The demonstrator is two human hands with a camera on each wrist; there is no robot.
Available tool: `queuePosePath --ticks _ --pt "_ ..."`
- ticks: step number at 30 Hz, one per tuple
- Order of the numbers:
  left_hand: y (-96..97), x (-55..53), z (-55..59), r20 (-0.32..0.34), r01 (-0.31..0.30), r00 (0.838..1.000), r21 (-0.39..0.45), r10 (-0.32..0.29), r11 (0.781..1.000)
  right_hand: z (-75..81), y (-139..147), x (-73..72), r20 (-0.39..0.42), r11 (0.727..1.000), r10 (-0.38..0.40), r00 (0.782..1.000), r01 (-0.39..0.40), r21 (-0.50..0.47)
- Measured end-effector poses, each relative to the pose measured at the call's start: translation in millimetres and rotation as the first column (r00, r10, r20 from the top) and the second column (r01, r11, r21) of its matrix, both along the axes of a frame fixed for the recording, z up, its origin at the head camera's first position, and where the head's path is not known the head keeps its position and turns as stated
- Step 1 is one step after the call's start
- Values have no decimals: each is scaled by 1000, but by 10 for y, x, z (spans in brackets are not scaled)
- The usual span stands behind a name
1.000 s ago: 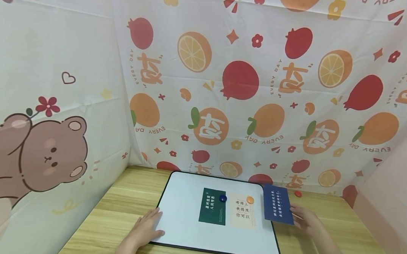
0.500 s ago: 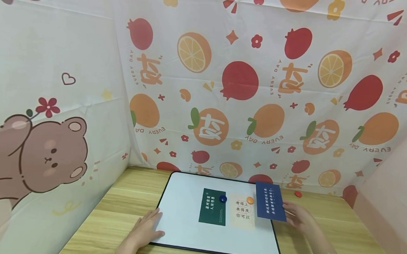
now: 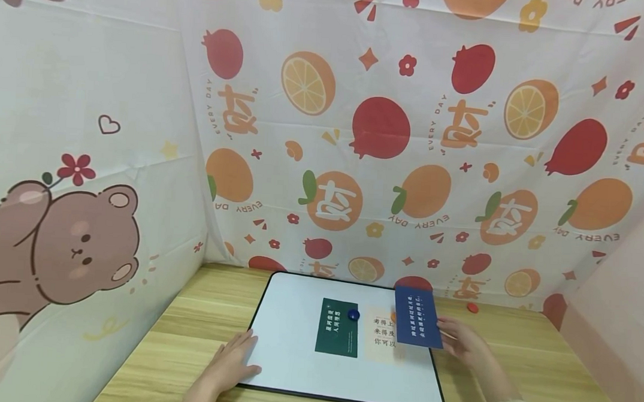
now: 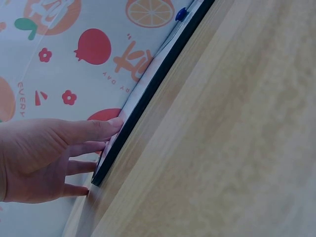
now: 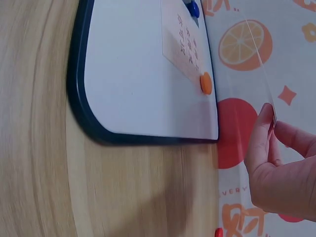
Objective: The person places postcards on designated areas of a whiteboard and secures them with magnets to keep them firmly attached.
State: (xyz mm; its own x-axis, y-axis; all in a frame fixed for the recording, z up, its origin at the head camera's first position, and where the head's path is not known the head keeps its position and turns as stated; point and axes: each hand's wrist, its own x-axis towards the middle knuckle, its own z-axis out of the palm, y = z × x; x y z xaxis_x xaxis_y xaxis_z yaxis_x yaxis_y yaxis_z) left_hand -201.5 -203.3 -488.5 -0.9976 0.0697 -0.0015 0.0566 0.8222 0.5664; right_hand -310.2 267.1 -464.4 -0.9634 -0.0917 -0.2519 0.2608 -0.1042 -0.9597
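In the head view my right hand pinches the right edge of a dark blue card with white writing. The right wrist view shows that card edge-on between thumb and fingers, held above the whiteboard. My left hand lies on the board's left edge, fingers extended and the thumb on its surface. On the whiteboard are a green card with a dark blue round magnet on its edge, and a cream card. The cream card's orange magnet is mostly behind the blue card in the head view.
A red round magnet lies on the wooden table, right of the board. A fruit-print cloth hangs behind the table, and a bear-print cloth stands at the left.
My right hand has carried the blue card leftward over the board, so it now overlaps the cream card and most of the orange magnet. The left hand has stayed in place.
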Motion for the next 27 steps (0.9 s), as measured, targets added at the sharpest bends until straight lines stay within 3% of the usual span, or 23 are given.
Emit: queuePosePath --ticks 3,17,27 --pt "0 3 -4 1 -2 1000 -1 2 1000 18 -73 12 18 1000 -31 999 31 -3" --pt "1 25 11 -9 5 1000 2 -5 1000 34 -314 26 30 999 -11 999 12 -32" --pt "7 35 49 -3 7 1000 9 -7 1000 51 -526 11 65 999 -53 996 54 -8"
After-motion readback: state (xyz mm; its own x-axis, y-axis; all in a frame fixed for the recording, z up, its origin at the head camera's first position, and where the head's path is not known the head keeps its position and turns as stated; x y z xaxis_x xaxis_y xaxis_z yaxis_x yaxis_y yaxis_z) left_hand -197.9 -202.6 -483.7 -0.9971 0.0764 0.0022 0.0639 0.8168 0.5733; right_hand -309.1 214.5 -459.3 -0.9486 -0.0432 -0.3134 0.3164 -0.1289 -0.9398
